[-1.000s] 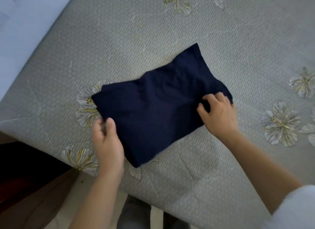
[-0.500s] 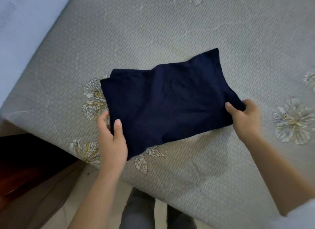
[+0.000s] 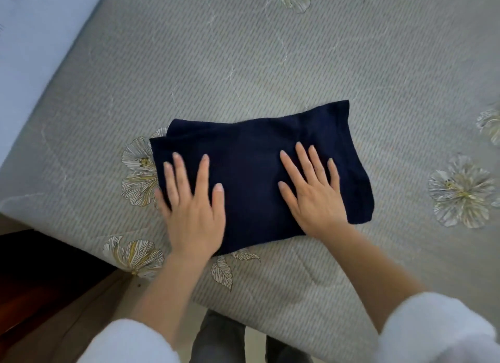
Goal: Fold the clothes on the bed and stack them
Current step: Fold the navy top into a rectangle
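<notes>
Meanwhile, near the bed's (image 3: 270, 65) front edge, the left hand (image 3: 193, 214) and right hand (image 3: 315, 197) rest flat, fingers spread, on the folded navy garment (image 3: 251, 157); pressing evenly outward should best set its creases.

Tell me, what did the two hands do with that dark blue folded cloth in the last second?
The left hand, which pinched the left edge of the folded navy blue fabric garment, and the right hand, which gripped its right corner, have let go and now press flat on top, fingers spread. The garment stays folded on the grey flower-printed bedspread.
</notes>
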Action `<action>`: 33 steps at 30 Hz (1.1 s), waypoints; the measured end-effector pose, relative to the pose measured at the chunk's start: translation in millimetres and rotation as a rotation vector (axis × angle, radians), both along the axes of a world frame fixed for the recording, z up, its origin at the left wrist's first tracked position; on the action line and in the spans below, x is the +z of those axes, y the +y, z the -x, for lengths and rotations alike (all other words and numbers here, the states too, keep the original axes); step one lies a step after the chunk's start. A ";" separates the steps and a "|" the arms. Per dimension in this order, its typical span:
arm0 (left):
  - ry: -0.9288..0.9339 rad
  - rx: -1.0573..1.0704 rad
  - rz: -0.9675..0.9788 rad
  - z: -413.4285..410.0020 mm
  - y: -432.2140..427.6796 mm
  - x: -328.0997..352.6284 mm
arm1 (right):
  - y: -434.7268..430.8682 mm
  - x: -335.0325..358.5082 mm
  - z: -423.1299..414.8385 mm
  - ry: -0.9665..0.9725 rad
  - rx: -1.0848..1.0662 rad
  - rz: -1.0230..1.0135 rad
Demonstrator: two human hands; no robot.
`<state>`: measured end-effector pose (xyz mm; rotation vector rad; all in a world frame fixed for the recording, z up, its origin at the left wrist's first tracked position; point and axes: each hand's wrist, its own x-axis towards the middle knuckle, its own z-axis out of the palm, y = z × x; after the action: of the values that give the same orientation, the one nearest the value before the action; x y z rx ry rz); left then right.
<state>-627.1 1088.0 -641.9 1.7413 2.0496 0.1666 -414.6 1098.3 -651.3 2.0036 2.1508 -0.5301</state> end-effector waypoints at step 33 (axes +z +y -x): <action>-0.829 0.343 0.617 -43.8 -34.2 193.0 | -155.6 203.3 -85.8 0.812 -1.322 0.286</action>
<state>-583.3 1053.7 -448.9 0.7455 1.5122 0.2688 -328.8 942.7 -447.9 3.0440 0.4204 -1.8744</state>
